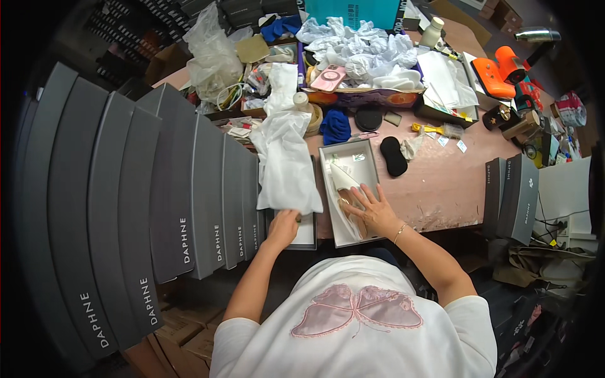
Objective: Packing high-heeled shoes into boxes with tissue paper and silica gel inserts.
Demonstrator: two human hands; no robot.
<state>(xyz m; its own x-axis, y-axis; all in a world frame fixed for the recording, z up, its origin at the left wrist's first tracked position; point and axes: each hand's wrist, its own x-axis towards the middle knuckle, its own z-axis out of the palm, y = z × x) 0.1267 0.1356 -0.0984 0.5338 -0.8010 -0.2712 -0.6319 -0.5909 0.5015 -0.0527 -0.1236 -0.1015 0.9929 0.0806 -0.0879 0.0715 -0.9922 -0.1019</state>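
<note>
Near edge of the pinkish-brown wooden surface (435, 201): worn, chipped at right. Two bare hands over it. Left hand (285, 228): fingers curled in at the near end of a long white tissue sheet (287, 167); cannot tell whether it grips the paper. Below it, one grey tray-like box part with a white inside (307, 234), partly covered. Right hand (373, 211): fingers spread wide, laid over one open white-lined rectangular shoebox (364, 167), which holds a cream pointed shoe (342, 178) and pale wrapping.

Left: a row of upright dark-grey cardboard boxes (173, 189), at least seven, hemming in that side. Right: two more upright grey boxes (518, 195) at the surface's end. Widest open room lies between these two and the shoebox.

Farther: one black peanut-shaped item (394, 156), one bunched blue cloth (335, 127), one round black case (368, 118), one yellow-handled brush (435, 130). Farthest: one pink phone (328, 78) before heaped white crumpled paper (359, 51).
</note>
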